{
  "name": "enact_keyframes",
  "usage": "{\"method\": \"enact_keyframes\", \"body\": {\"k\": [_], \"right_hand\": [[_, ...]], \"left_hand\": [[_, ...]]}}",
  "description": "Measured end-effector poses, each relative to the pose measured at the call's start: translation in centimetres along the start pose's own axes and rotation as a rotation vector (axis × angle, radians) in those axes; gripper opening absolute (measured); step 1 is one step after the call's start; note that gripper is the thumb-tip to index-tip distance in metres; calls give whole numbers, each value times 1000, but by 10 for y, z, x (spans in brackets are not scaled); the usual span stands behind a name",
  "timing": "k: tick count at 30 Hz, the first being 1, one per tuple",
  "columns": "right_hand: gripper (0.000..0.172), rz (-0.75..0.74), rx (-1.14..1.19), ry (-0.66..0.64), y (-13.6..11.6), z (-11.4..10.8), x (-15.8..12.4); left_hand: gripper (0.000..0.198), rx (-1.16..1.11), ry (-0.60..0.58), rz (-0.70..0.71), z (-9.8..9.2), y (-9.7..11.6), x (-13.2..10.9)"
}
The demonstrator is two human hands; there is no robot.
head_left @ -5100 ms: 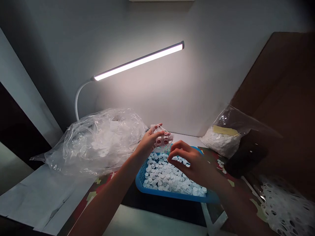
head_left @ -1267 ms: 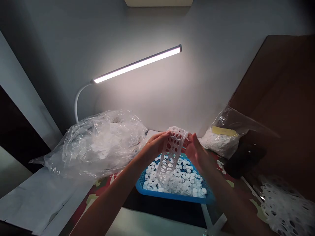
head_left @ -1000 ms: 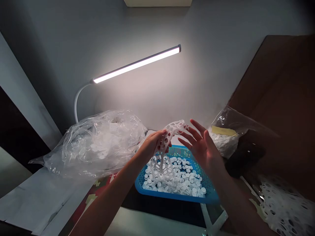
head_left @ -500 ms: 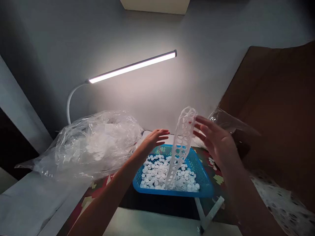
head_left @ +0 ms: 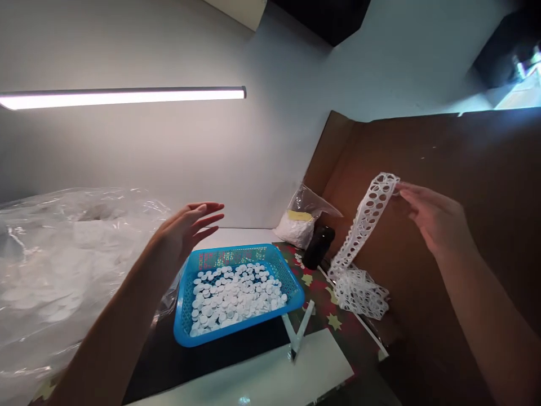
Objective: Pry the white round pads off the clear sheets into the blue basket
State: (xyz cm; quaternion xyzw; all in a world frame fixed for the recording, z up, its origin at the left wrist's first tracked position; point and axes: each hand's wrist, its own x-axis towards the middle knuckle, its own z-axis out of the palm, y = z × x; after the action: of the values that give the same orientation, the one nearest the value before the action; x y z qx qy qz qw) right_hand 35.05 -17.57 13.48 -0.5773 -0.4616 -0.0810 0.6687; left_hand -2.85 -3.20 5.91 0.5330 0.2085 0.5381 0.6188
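My right hand (head_left: pixel 431 211) pinches the top end of a white perforated strip (head_left: pixel 368 213) full of round holes. The strip hangs down and to the left, reaching a heap of similar perforated strips (head_left: pixel 361 293) inside the brown cardboard box. Over the left rim of a blue plastic basket (head_left: pixel 182 327), my left hand (head_left: pixel 192 225) hovers with its fingers apart, holding nothing. Many small white discs (head_left: pixel 236 296) cover the basket's bottom.
A large clear plastic bag (head_left: pixel 63 265) with white pieces lies at left. Behind the basket stand a smaller bag of white bits (head_left: pixel 296 223) and a black object (head_left: pixel 319 248). White tweezers-like strips (head_left: pixel 298 330) lie in front. The cardboard box (head_left: pixel 422 146) rises at right; a lamp (head_left: pixel 127 97) glows above.
My right hand has carried the perforated strip from over the basket to the box at right. My left hand stays open beside the basket. The view has turned right.
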Motion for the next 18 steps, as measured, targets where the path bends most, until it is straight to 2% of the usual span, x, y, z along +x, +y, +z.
{"method": "enact_keyframes", "body": {"k": [3,9,14,18], "right_hand": [[20,106,-212,9,13,-23,13],[17,138,-457,-31,20,-51,36],[10,9,-785,14,19,-59,36],[8,-121,-891,-49,21,-49,24]], "left_hand": [[23,-18,7,47,-4,9,-4],[18,-44,22,76,-5,20,-10],[18,-28,-8,82,-5,21,-12],[19,-42,-25,126,-7,20,-14]]}}
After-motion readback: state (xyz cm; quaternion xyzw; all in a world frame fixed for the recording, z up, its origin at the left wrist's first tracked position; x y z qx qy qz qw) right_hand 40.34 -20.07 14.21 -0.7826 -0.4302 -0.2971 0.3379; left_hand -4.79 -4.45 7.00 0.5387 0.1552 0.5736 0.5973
